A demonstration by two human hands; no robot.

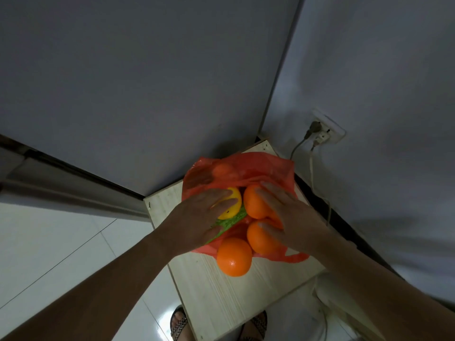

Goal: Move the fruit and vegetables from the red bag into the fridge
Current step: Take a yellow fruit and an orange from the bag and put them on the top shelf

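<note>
Forearms end in flat, spread hands, left hand (204,212) on the yellow fruit (234,205), right hand (293,217) on oranges (254,205), in the red bag (261,166) beneath them on the counter (221,303); nothing looks lifted yet, so gripping one likely comes next.

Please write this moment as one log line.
left hand: on yellow fruit | right hand: on oranges | bag: open, on board | orange: at bag mouth
</note>
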